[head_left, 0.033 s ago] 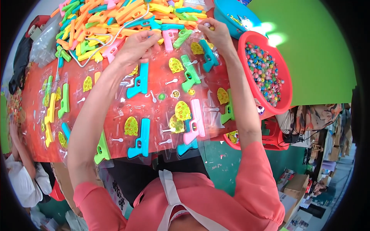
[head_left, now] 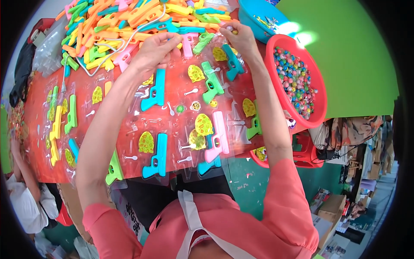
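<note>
My left hand [head_left: 156, 51] hovers over the far part of the table, thumb and fingertips pinched together; what they hold, if anything, is hidden. To the right, my right hand [head_left: 240, 39] curls its fingers round small colourful balls [head_left: 233, 30], which partly show at the fingertips. Clear plastic blister trays lie below both hands. They carry toy pistols, such as a blue toy pistol [head_left: 155, 93], a green toy pistol [head_left: 212, 82] and a pink toy pistol [head_left: 219, 136], with yellow printed pieces [head_left: 203, 124] and small white spoons [head_left: 191, 91]. A green ball [head_left: 180, 108] sits in one tray.
A heap of toy pistols [head_left: 142, 17] with a grey cable over it fills the far side of the red table [head_left: 39, 129]. At right stand a red basin [head_left: 324, 103] of colourful balls and a blue basin [head_left: 248, 15]. Another person's arm [head_left: 26, 170] shows at far left.
</note>
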A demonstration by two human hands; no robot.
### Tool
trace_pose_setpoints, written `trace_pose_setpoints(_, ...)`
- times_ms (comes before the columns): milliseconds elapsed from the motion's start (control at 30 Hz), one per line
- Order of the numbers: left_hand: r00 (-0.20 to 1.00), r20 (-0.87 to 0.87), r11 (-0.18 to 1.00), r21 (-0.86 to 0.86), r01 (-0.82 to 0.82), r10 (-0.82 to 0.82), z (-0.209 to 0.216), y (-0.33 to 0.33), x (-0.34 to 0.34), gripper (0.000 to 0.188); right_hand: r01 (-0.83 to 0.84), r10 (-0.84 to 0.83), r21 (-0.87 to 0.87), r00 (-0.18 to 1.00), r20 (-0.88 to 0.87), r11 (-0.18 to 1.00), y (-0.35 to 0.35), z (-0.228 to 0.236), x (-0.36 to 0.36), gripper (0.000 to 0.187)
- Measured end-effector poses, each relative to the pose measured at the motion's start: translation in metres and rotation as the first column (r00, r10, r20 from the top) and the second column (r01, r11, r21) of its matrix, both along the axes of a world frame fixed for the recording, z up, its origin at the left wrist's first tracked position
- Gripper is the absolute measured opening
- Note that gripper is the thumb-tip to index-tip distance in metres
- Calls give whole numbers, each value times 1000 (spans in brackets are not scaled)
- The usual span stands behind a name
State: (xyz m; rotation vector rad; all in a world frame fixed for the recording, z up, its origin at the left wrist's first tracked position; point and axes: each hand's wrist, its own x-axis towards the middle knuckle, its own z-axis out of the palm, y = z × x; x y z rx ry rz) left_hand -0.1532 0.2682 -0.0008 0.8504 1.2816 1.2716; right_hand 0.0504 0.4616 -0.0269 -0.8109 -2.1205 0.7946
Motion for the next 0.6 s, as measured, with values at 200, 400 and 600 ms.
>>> trace_pose_setpoints(200,957,-290,1000,-12,5,-8,-5,43,8,33,87,-87,-51,996,6,995,-2,-4,-2,23)
trace_pose_setpoints(400,932,-357,997,24,74,-61,-16,71,16,31,41,-42,-11,999,-12,999,-3,1,2,22)
trace_pose_setpoints(600,872,-488,999,-24,27,-35,-24,74,22,42,29,-30,-63,999,-22,998,5,-4,-2,22)
